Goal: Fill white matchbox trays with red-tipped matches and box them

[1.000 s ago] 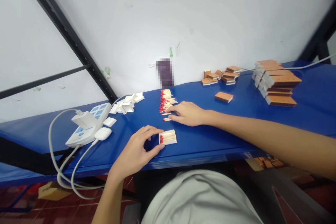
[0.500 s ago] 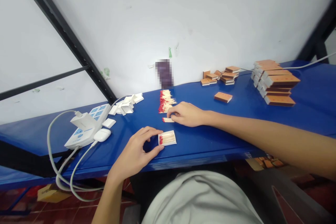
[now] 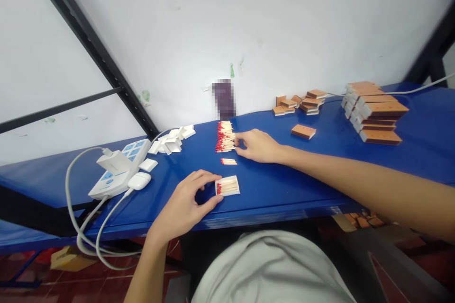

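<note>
My left hand pinches the left end of a small white tray holding red-tipped matches, near the front edge of the blue table. My right hand reaches to the right side of a pile of red-tipped matches, fingertips curled and touching the sticks. A few loose matches lie on the table between the pile and the tray, just left of my right hand.
Empty white trays lie at the back left beside a white power strip with cables and an earbud case. Orange matchbox sleeves, one single sleeve and taller stacks sit at the right.
My right hand has moved away from the few loose matches and back up to the pile. The loose matches now lie uncovered. My left hand has stayed on the tray.
</note>
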{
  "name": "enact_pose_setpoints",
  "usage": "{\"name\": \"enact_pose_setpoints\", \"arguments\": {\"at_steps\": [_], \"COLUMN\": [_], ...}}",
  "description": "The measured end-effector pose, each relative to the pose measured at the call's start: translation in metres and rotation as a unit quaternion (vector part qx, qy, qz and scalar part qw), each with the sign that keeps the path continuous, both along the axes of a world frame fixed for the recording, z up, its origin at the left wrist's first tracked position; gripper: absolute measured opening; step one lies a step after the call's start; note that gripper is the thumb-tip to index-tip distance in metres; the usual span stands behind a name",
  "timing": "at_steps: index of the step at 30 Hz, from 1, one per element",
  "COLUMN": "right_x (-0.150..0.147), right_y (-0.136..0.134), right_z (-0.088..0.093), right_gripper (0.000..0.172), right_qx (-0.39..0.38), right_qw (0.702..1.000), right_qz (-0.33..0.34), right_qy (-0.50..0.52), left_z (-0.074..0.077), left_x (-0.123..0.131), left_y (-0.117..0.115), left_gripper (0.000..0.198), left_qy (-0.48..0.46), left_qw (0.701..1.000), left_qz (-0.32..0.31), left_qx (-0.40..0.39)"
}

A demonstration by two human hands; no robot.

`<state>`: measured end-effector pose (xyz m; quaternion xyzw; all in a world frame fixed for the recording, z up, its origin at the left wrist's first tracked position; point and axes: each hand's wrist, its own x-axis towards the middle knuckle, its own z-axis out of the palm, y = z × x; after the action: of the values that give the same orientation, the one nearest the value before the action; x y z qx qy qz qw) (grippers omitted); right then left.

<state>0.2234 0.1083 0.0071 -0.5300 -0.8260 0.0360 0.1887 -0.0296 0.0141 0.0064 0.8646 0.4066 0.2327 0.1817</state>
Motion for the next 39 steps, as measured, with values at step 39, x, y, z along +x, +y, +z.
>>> {"name": "enact_pose_setpoints", "arguments": {"at_steps": [39], "right_x": [0.000], "right_y": [-0.013], "right_z": [0.012], "right_gripper": [0.018], "right_qx": [0.030], "right_qw": [0.993], "right_qz": [0.117], "right_qy": [0.001], "left_z": [0.000], "left_x": [0.000], "left_y": [0.000], "left_gripper": [0.028], "left_qy": [-0.001], "left_qw": [1.000], "left_qz": [-0.002], "left_qx": [0.006]}}
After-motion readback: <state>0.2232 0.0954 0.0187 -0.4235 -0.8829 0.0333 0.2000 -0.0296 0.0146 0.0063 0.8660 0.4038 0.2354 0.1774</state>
